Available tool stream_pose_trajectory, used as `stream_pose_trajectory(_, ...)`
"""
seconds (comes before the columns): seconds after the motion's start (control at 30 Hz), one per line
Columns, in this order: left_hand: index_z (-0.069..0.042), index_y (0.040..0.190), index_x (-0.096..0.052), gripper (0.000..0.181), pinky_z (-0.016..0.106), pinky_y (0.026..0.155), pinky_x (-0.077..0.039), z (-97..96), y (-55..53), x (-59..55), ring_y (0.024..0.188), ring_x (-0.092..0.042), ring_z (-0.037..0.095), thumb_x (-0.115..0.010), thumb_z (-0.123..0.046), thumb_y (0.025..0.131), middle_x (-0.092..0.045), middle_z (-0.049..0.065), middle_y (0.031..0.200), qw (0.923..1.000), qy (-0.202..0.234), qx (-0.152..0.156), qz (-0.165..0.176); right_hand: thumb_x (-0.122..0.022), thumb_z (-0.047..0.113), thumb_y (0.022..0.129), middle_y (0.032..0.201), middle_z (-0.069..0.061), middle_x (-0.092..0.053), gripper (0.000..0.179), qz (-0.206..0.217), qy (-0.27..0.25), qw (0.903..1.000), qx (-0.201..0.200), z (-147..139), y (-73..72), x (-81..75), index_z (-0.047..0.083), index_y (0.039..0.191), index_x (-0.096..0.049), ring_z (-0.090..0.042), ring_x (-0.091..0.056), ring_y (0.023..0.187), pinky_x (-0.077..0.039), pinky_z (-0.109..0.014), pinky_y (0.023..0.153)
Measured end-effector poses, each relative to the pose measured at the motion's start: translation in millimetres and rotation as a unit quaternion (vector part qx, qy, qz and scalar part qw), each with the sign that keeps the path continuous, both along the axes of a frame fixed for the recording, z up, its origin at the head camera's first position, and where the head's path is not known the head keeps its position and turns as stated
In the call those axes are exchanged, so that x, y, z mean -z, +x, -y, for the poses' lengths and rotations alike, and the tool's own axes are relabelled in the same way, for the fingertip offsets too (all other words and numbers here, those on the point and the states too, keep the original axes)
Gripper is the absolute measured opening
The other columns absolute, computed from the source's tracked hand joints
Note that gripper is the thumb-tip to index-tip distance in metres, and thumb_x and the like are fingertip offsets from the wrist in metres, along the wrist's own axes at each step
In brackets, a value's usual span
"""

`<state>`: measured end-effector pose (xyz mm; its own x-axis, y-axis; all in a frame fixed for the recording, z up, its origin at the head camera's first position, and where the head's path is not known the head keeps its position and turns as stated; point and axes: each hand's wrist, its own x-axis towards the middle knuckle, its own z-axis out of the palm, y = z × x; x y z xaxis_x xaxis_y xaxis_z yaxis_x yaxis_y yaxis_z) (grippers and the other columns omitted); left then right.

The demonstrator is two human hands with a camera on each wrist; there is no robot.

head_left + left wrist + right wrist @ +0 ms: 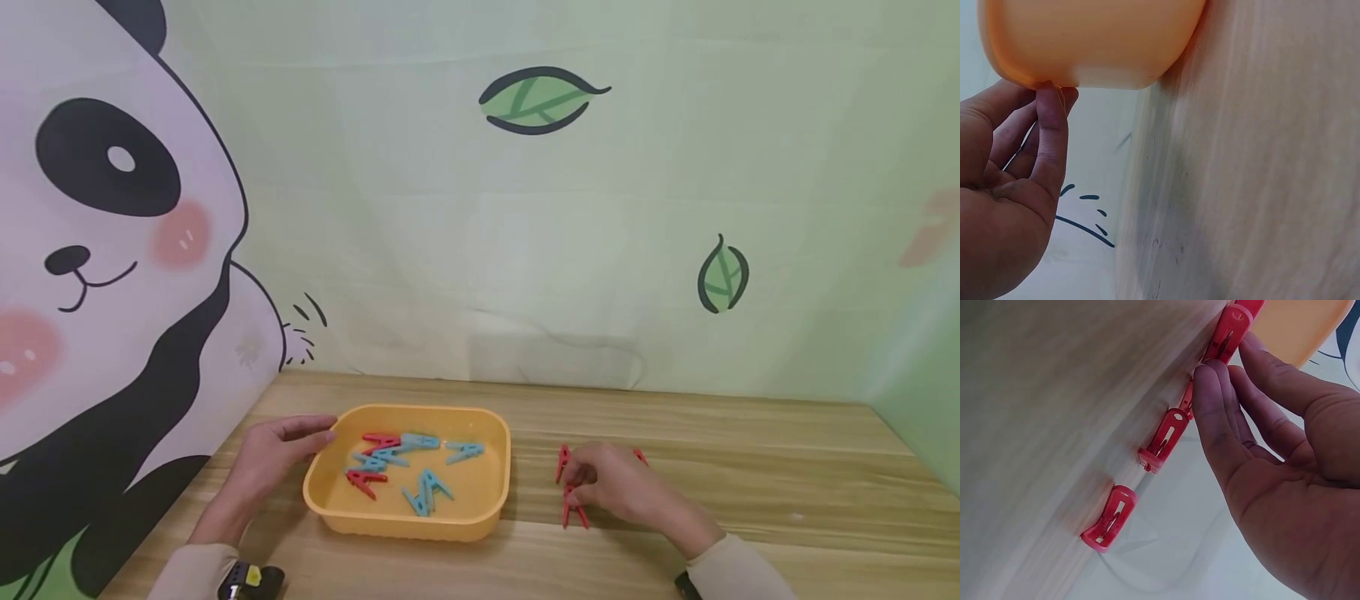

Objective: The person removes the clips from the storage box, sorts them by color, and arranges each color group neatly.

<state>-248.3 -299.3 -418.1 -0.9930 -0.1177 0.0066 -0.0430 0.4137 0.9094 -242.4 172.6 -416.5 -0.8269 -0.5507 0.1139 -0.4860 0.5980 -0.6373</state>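
Observation:
A yellow plastic basin [408, 527] stands on the table, with several red and light-blue clothespins [427, 492] lying inside. At its left rim is my left hand [266, 454]; in the left wrist view the thumb and fingertips pinch the basin's edge [1104, 56]. To the basin's right, my right hand [622, 492] pinches a red clothespin [1230, 331] between thumb and fingers, low over the tabletop. Another red clothespin [562, 462] lies just beyond these fingers. Behind the hand a further red clothespin [641, 456] is partly hidden.
The wood-grain table [750, 467] meets an upright backdrop [405, 250] at its far edge. A large panda [202, 308] is printed on the left side. Small leaf drawings [536, 100] mark the back. Dark wrist devices [251, 581] sit at the cuffs.

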Motion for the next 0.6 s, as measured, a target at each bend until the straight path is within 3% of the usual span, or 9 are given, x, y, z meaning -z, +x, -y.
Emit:
stream_pose_trajectory(0.37,0.002,0.132,-0.072,0.048,0.023,0.084,-0.059,-1.1,0.7,0.5,0.103,-0.069,0.005,-0.081,-0.029,0.097,-0.075,0.013,0.127,0.9999,0.011,0.000,-0.006,-0.087,0.007,0.088,0.083,0.009,-0.068,0.014,0.007,0.000,1.0000,-0.006,-0.7,-0.9,0.1,0.008,0.091,-0.073,-0.002,-0.062,0.076,-0.053,-0.025,0.067)
stream_pose_trajectory(0.6,0.000,0.133,-0.073,0.049,0.023,0.085,-0.058,-1.7,1.1,0.7,0.115,-0.069,0.020,-0.081,-0.033,0.097,-0.074,0.013,0.129,1.0000,-0.002,-0.004,0.003,-0.087,0.007,0.087,0.082,0.010,-0.068,0.015,0.002,0.001,1.0000,-0.004,0.9,0.2,0.8,0.009,0.090,-0.073,-0.002,-0.062,0.076,-0.054,-0.025,0.067)
